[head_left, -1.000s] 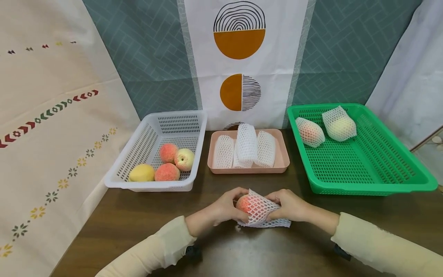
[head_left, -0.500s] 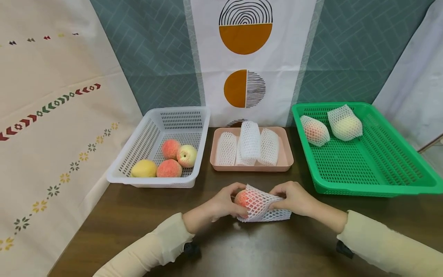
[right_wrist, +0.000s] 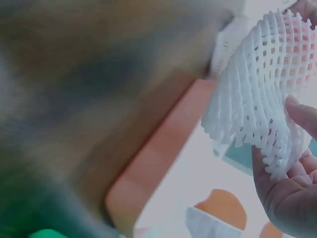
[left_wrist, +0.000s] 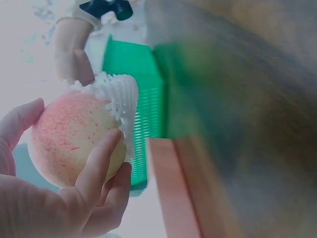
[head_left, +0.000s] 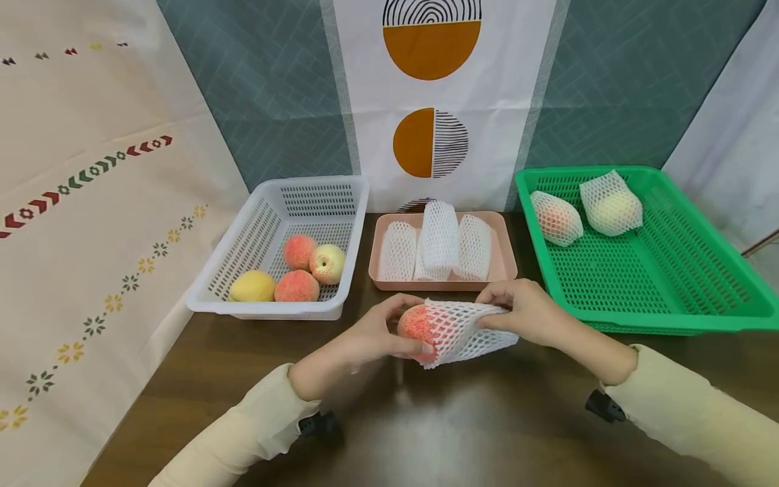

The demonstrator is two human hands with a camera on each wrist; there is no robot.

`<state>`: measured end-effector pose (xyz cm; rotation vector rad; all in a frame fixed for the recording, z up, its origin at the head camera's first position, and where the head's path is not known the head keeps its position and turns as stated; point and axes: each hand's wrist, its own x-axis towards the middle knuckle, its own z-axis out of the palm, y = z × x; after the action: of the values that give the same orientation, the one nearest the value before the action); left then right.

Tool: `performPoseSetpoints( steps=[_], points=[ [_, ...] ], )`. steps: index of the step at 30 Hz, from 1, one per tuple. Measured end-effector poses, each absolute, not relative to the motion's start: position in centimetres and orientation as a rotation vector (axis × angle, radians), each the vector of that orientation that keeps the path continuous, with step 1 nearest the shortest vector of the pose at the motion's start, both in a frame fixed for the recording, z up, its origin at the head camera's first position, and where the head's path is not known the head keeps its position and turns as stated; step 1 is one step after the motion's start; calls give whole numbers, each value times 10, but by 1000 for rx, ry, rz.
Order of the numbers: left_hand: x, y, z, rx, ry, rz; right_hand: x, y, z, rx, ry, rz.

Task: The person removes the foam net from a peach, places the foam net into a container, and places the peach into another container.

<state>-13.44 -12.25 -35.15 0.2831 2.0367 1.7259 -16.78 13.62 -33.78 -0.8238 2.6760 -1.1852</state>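
Observation:
My left hand [head_left: 376, 333] grips a pink-red peach [head_left: 415, 325] by its bare end, thumb on one side and fingers on the other. A white foam net sleeve [head_left: 465, 331] covers the peach's right part. At the sleeve's loose right end my right hand [head_left: 528, 312] pinches the netting between thumb and fingers. In the left wrist view the peach [left_wrist: 74, 139] shows a pale side with red flecks, and the sleeve [left_wrist: 121, 96] is over its far end. The right wrist view shows the sleeve [right_wrist: 262, 89] bunched at the right thumb. Both hands are above the table.
At left, a white basket [head_left: 213, 306] holds several fruits, peaches and a yellow one [head_left: 252, 287]. A pink tray [head_left: 435, 285] with several foam sleeves [head_left: 439, 237] stands behind the hands. To the right, a green basket [head_left: 645, 318] holds two sleeved fruits [head_left: 555, 218].
Both hands have lifted the peach and sleeve up and away from the table's front, toward the pink tray. The left hand keeps the peach and the right hand keeps the sleeve's end.

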Motion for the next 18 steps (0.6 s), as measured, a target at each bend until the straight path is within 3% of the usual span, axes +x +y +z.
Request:
performPoseSetpoints(
  steps=[12, 18],
  points=[
    [-133, -131, -324, 262, 2080, 1758, -164, 124, -304, -1000, 2910, -992],
    [-131, -138, -312, 263, 2067, 1826, -162, 121, -297, -922, 2937, -1076]
  ],
)
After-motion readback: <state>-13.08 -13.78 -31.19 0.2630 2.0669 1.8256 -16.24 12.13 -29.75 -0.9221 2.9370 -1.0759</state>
